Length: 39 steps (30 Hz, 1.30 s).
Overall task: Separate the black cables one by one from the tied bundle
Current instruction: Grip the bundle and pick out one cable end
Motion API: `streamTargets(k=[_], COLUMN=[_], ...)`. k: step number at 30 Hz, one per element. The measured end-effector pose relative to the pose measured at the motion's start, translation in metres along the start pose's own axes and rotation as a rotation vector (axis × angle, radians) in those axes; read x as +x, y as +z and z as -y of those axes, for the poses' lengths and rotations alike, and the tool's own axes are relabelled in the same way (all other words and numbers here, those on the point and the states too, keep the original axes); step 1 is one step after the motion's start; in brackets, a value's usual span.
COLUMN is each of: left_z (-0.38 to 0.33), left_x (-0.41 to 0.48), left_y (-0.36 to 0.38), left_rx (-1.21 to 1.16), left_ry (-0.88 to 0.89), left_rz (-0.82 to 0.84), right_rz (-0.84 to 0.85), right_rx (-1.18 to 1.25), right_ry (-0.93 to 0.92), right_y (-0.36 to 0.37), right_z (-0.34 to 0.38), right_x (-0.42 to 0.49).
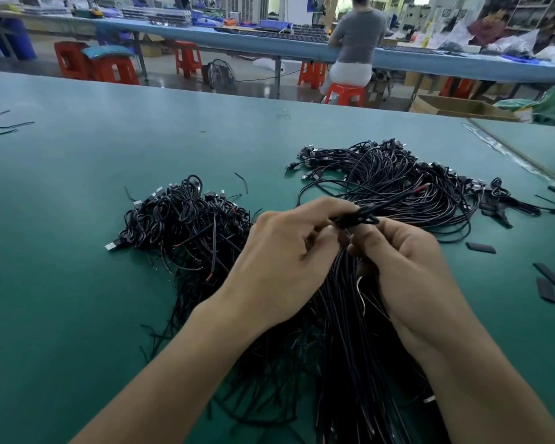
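A tied bundle of black cables [343,315] runs from the table's near edge up between my hands. My left hand [282,261] and my right hand [407,267] meet above it, and both pinch the bundle's bent top end [359,217] with curled fingers. Which single cable each finger holds is hidden. A heap of coiled black cables [186,225] with plugs lies to the left of my left hand. A larger spread of black cables [394,184] with USB plugs lies behind my hands.
The green table [77,219] has short black sleeve pieces [547,283] at the right and a few loose wires [4,128] at the far left. Beyond it a person [356,43] sits on a red stool at a long bench.
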<state>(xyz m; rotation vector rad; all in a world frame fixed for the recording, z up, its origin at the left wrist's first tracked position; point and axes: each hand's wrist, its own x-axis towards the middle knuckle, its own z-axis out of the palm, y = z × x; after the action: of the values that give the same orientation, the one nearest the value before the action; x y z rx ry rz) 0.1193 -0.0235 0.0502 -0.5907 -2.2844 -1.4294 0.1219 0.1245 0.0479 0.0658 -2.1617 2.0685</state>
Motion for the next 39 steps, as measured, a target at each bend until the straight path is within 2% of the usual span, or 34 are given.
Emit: streamTargets(k=[5, 11, 17, 21, 25, 30, 34, 36, 39], left_z=[-0.006, 0.004, 0.011, 0.012, 0.01, 0.008, 0.003, 0.002, 0.005], left_x=[0.0, 0.0, 0.004, 0.005, 0.002, 0.002, 0.006, 0.005, 0.003], left_y=[0.0, 0.001, -0.008, -0.013, -0.008, -0.005, -0.003, -0.001, -0.001], left_rx=[-0.131, -0.219, 0.021, 0.074, -0.038, -0.141, -0.276, -0.33, -0.355], left_ry=[-0.101, -0.136, -0.067, -0.066, -0.143, -0.145, -0.217, -0.197, -0.197], left_rz=[-0.025, -0.005, -0.043, -0.031, 0.074, 0.104, 0.019, -0.021, -0.012], right_rz=[0.085, 0.017, 0.041, 0.074, 0.047, 0.031, 0.044, 0.014, 0.025], right_rx=[-0.052, -0.172, -0.156, -0.16, -0.227, -0.289, -0.264, -0.3, -0.28], right_ry=[-0.099, -0.159, -0.179, -0.238, -0.262, -0.279, -0.216, -0.223, -0.229], right_y=[0.001, -0.003, -0.001, -0.001, -0.002, -0.004, -0.003, -0.002, 0.001], right_z=[-0.002, -0.007, -0.008, -0.005, -0.004, -0.004, -0.009, -0.012, -0.014], right_x=[-0.001, 0.002, 0.001, 0.001, 0.001, 0.002, 0.002, 0.002, 0.001])
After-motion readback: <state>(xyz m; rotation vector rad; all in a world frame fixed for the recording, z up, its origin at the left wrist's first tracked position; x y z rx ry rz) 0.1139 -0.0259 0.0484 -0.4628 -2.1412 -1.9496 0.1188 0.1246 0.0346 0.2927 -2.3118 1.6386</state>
